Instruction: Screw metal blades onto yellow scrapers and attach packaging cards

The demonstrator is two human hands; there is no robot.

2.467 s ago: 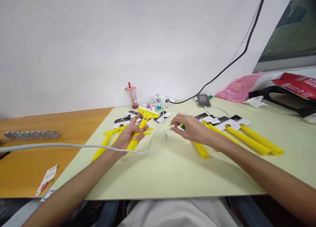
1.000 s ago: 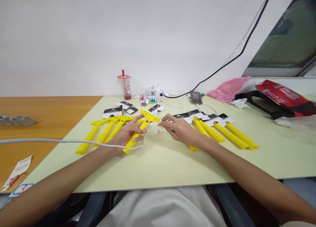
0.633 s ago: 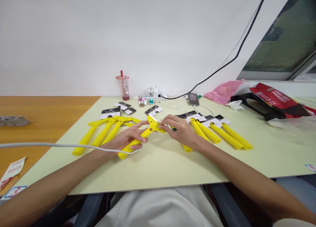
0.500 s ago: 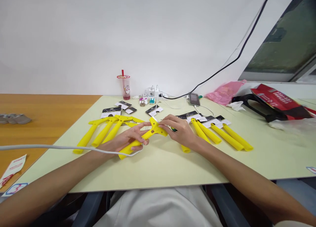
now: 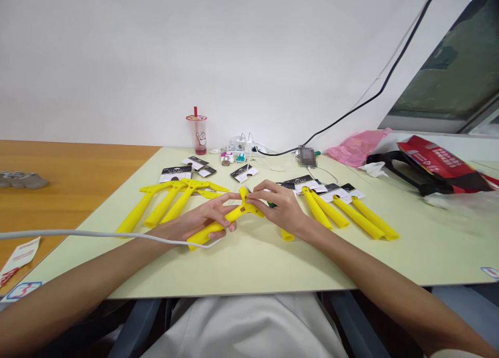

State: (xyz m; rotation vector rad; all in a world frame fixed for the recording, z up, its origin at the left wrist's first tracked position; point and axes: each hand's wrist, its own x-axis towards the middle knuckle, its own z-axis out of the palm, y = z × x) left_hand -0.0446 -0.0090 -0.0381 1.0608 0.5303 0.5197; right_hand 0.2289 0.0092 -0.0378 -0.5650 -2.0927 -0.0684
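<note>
Closest in: bare forearms coming up from both bottom corners, a thin white cable (image 5: 97,234) running over the left one. Left hand (image 5: 200,217) half closed, fingers loosely wrapped around the handle of a bright yellow plastic T-shaped scraper (image 5: 230,220). That scraper sits mid-frame, just above the pale green board desktop (image 5: 234,290), its crosshead up between both hands. Right hand (image 5: 281,207) pinched nearly shut at the crosshead, holding a small green-handled screwdriver (image 5: 271,204), mostly buried in the fingers, tip hidden.

Just beyond, left of the hands: three yellow scrapers (image 5: 177,202) with crossheads on, side by side. Right of the hands: four bare yellow handles (image 5: 358,223) with no crosshead showing, plus one yellow handle end (image 5: 287,236) poking out by the right wrist. So roughly three finished, one in hand, about five left, judging by the layout.

Farther back: black-and-white printed cards (image 5: 171,173), then a clear cup with a red straw (image 5: 200,137) and a white power strip (image 5: 237,146) at the wall. Pink plastic bag (image 5: 356,147) and red packet (image 5: 440,158) toward the upper right.
</note>
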